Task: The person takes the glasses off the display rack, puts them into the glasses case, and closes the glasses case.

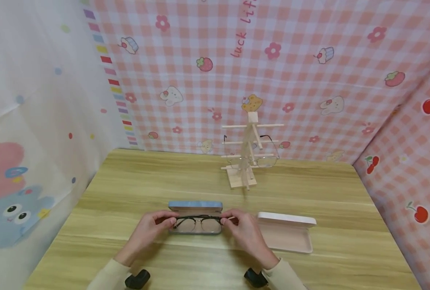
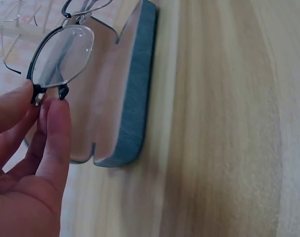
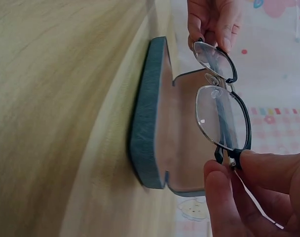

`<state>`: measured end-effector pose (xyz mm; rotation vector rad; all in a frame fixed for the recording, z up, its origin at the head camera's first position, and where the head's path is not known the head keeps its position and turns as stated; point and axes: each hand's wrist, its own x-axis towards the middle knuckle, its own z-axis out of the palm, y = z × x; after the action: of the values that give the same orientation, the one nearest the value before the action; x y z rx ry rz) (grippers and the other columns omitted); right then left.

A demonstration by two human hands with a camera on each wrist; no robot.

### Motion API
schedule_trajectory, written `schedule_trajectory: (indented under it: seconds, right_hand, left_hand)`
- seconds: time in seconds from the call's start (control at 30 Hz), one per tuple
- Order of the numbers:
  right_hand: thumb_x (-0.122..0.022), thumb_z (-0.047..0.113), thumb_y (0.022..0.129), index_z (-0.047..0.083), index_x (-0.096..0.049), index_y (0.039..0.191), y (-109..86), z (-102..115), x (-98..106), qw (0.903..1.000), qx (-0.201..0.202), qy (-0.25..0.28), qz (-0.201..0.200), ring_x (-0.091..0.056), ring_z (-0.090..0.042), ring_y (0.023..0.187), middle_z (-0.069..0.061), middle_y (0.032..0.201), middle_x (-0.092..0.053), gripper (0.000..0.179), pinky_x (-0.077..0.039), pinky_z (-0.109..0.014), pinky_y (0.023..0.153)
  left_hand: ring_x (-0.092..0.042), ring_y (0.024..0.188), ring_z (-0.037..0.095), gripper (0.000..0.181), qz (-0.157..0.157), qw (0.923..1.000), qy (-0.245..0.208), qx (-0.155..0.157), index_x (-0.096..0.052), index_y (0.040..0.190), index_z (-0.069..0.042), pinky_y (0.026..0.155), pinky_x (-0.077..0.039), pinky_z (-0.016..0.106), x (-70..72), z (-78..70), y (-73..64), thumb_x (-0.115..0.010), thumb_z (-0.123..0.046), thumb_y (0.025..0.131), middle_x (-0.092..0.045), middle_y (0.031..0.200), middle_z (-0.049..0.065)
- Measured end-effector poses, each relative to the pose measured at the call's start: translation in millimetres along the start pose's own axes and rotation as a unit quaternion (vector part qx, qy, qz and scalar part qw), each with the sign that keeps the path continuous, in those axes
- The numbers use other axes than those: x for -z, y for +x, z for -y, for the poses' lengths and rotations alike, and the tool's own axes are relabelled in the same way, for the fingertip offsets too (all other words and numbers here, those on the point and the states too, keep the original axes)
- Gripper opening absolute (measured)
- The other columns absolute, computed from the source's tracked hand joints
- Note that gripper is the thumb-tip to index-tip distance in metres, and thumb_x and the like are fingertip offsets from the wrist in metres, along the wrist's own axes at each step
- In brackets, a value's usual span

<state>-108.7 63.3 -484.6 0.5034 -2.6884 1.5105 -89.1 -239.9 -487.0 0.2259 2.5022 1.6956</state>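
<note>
A pair of glasses [image 1: 198, 219] with a dark browline rim and thin metal lower rims is held lens-side to me, its temples folded behind the lenses. My left hand [image 1: 147, 229] pinches one hinge corner between thumb and fingers. At the other corner, my right hand [image 1: 244, 231] has the same kind of pinch. Both hands hold the glasses over a blue glasses case [image 1: 195, 204], which lies open with its pinkish lining showing. In the right wrist view the glasses [image 3: 248, 123] appear in front of the case's lining, lenses spanning between the two hands.
Right of my right hand lies an open white glasses case [image 1: 287, 218]. Farther back stands a wooden display rack [image 1: 253, 117] with thin-rimmed glasses [image 1: 267, 162] on its pegs. Patterned cloth [image 1: 215, 80] hangs behind the wooden table [image 1: 146, 177] and along both sides.
</note>
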Motion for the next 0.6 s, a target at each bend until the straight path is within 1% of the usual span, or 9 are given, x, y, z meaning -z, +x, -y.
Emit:
schedule_trajectory:
  seconds: [0.1, 0.2, 0.33, 0.4, 0.47, 0.6]
  right_hand:
    - [-0.073, 0.002, 0.093, 0.009, -0.079, 0.098, 2.0, -4, -4, 1.0, 0.002, 0.006, -0.004, -0.072, -0.014, 0.082, -0.001, 0.093, -0.076, 0.011, -0.058, -0.024, 0.074]
    - [-0.073, 0.0, 0.092, 0.007, -0.078, 0.097, 5.4, -8, -8, 1.0, 0.002, 0.007, -0.003, -0.072, -0.015, 0.08, -0.002, 0.091, -0.076, 0.01, -0.058, -0.024, 0.071]
    - [-0.074, 0.003, 0.092, 0.008, -0.079, 0.096, 10.2, -11, -15, 0.9999, -0.006, -0.009, 0.002, -0.071, -0.013, 0.079, -0.002, 0.091, -0.076, 0.008, -0.055, -0.023, 0.067]
    - [-0.075, 0.004, 0.092, 0.009, -0.079, 0.095, 11.8, -12, -17, 0.9997, -0.01, -0.023, 0.003, -0.07, -0.011, 0.079, -0.001, 0.091, -0.077, 0.008, -0.054, -0.023, 0.067]
    - [-0.075, 0.006, 0.092, 0.01, -0.08, 0.095, 12.6, -13, -18, 0.9994, -0.013, -0.032, 0.003, -0.068, -0.01, 0.079, -0.001, 0.091, -0.077, 0.007, -0.053, -0.024, 0.066]
    - [-0.075, 0.007, 0.092, 0.011, -0.08, 0.094, 13.8, -15, -18, 0.999, -0.013, -0.042, 0.002, -0.067, -0.009, 0.078, 0.0, 0.09, -0.077, 0.007, -0.052, -0.025, 0.067]
  left_hand:
    - [-0.067, 0.087, 0.012, 0.023, -0.015, 0.9997, 0.011, 0.013, -0.074, 0.116, 0.004, 0.077, -0.057, 0.024, -1.5, 2.2, 2.1, -0.069, -0.011, 0.1, -0.074, 0.107, 0.016]
    - [-0.067, 0.091, 0.011, 0.02, -0.035, 0.9985, 0.028, 0.03, -0.076, 0.114, 0.003, 0.08, -0.056, 0.022, -4.3, 4.5, 4.6, -0.07, -0.01, 0.099, -0.075, 0.11, 0.013]
    - [-0.069, 0.096, 0.016, 0.018, -0.064, 0.9953, 0.033, 0.065, -0.077, 0.112, 0.001, 0.082, -0.055, 0.022, -7.1, 8.1, 7.9, -0.071, -0.007, 0.098, -0.077, 0.108, 0.013]
    - [-0.07, 0.098, 0.019, 0.017, -0.075, 0.9935, 0.042, 0.074, -0.078, 0.111, 0.0, 0.084, -0.055, 0.024, -8.3, 9.6, 8.9, -0.072, -0.007, 0.097, -0.077, 0.107, 0.012]
    - [-0.07, 0.1, 0.021, 0.016, -0.08, 0.9923, 0.053, 0.079, -0.079, 0.109, -0.001, 0.087, -0.056, 0.027, -8.9, 10.1, 9.6, -0.073, -0.008, 0.096, -0.077, 0.107, 0.012]
    - [-0.071, 0.104, 0.024, 0.014, -0.077, 0.9911, 0.079, 0.075, -0.08, 0.106, -0.004, 0.091, -0.057, 0.036, -8.3, 11.6, 11.8, -0.075, -0.01, 0.095, -0.078, 0.107, 0.01]
